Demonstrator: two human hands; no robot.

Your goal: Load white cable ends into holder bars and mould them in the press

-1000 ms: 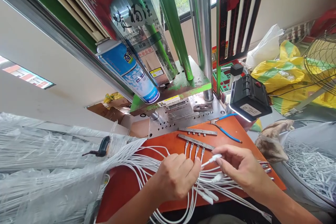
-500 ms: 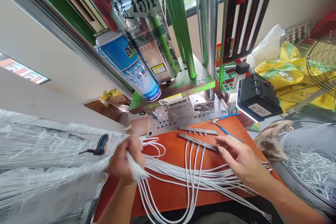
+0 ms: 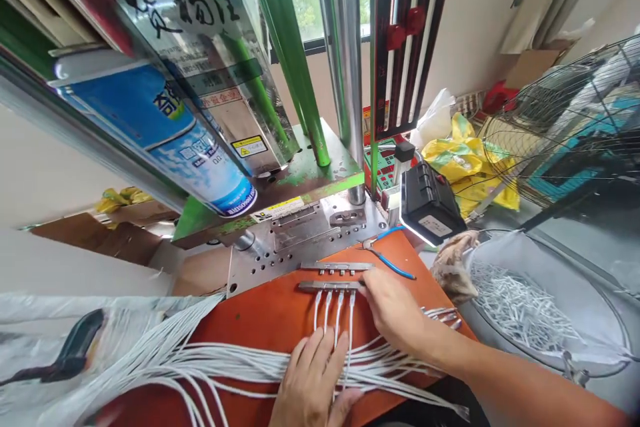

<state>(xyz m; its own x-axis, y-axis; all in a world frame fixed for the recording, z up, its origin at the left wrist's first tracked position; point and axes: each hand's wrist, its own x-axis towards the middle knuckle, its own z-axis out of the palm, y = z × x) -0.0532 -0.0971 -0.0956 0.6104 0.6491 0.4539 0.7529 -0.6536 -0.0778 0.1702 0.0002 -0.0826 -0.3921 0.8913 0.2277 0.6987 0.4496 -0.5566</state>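
Observation:
My left hand (image 3: pixel 314 373) lies palm down on the white cables (image 3: pixel 240 361), its fingers spread over the strands below the nearer metal bar (image 3: pixel 330 286). Several cable ends with small connectors are seated along that bar. The fingers of my right hand (image 3: pixel 387 303) pinch the bar's right end. Just behind it, a second metal bar (image 3: pixel 337 267) with small blocks along its edge rests on the orange table (image 3: pixel 250 320). Blue-handled pliers (image 3: pixel 393 263) lie behind my right hand.
A green press with a steel base plate (image 3: pixel 270 257) stands behind the table. A spray can (image 3: pixel 165 137) leans on its upper plate. At the right are a black box lamp (image 3: pixel 430 203) and a lined bin of white scraps (image 3: pixel 520 307). A black-handled tool (image 3: pixel 75 350) lies left.
The view has turned right. My left hand has left the white bundle it gripped and come down on the cables by the bar. My right hand has closed on the bar's end.

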